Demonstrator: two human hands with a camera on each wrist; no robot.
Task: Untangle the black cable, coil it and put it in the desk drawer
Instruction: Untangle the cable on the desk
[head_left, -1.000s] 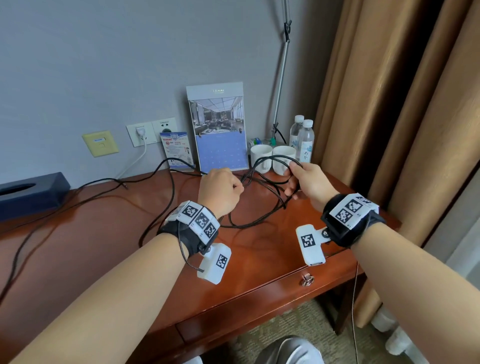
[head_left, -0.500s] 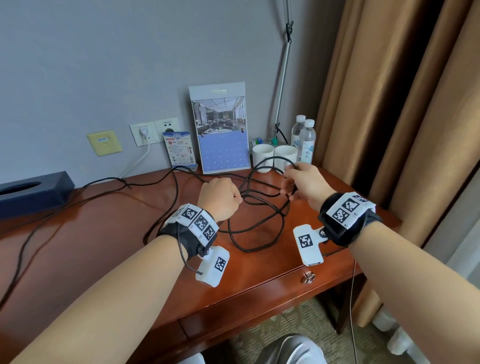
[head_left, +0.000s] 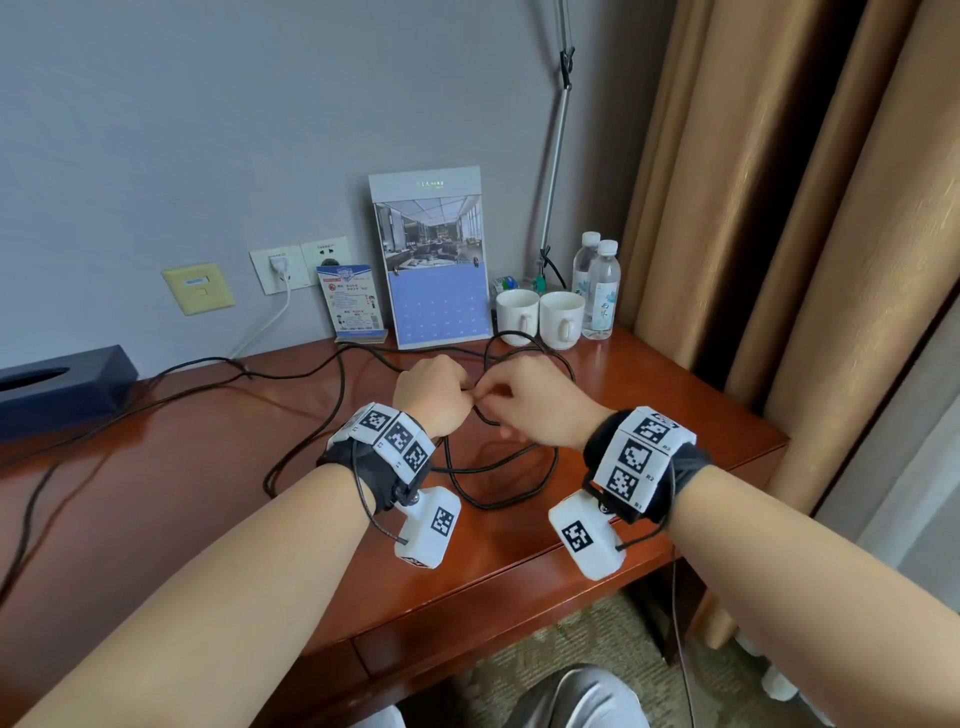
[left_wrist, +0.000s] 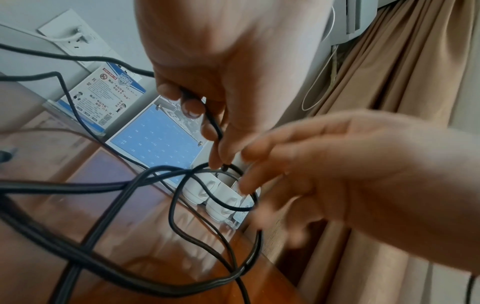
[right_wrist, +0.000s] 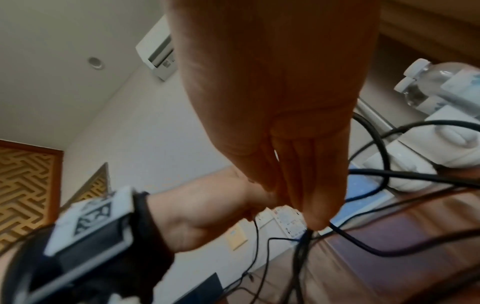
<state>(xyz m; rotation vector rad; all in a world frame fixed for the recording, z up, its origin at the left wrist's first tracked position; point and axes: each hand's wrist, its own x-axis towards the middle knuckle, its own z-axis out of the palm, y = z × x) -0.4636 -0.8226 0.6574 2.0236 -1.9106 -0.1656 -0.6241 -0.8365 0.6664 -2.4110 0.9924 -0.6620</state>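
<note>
The black cable (head_left: 487, 507) lies in loose loops on the red-brown desk (head_left: 182, 493) and trails off to the left. My left hand (head_left: 462, 389) is closed in a fist round several strands of it; in the left wrist view the cable (left_wrist: 170, 214) runs down through the curled fingers of the left hand (left_wrist: 207, 123). My right hand (head_left: 488, 397) meets it knuckle to knuckle. In the right wrist view its fingertips (right_wrist: 311, 218) pinch the bunched cable (right_wrist: 358, 242). The drawer front (head_left: 493, 618) under the desk edge is closed, its knob hidden behind my right wrist camera.
At the back of the desk stand a calendar (head_left: 436, 270), a small notice card (head_left: 350, 301), two white mugs (head_left: 540, 317) and two water bottles (head_left: 600, 291). A dark blue tissue box (head_left: 57, 384) sits far left. Curtains (head_left: 779, 208) hang at the right.
My right hand has swung left with a loop of cable until it touches my left hand. The loops on the desk have drawn in closer to the hands.
</note>
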